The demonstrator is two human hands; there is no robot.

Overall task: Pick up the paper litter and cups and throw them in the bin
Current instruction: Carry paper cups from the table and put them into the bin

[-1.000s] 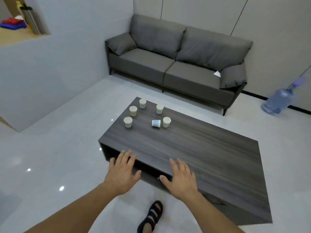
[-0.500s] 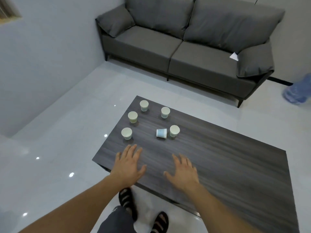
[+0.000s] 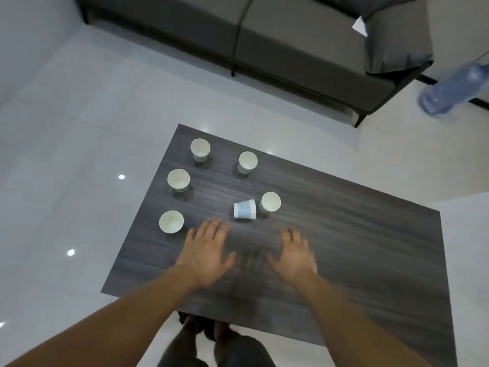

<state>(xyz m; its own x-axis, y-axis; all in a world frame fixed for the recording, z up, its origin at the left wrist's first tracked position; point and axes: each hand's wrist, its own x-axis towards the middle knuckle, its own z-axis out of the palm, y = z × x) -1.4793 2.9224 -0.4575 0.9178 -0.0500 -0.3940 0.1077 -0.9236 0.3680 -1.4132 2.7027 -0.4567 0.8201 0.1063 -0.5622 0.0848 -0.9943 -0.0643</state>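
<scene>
Over the dark wood-grain surface [image 3: 344,247], the left hand [image 3: 205,254] and right hand [image 3: 293,256] hovered, fingers [image 3: 211,226] spread wide and empty, just short of the tipped-over pale blue paper cup [image 3: 244,209], so I'd pinch its side gently.

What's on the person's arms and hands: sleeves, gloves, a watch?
Nothing worn that shows. The left hand and right hand have no gloves. The left forearm and right forearm are bare to the frame edge, with no sleeves, watch or wristband. The right forearm is motion-blurred, so fine detail there is unclear.
</scene>
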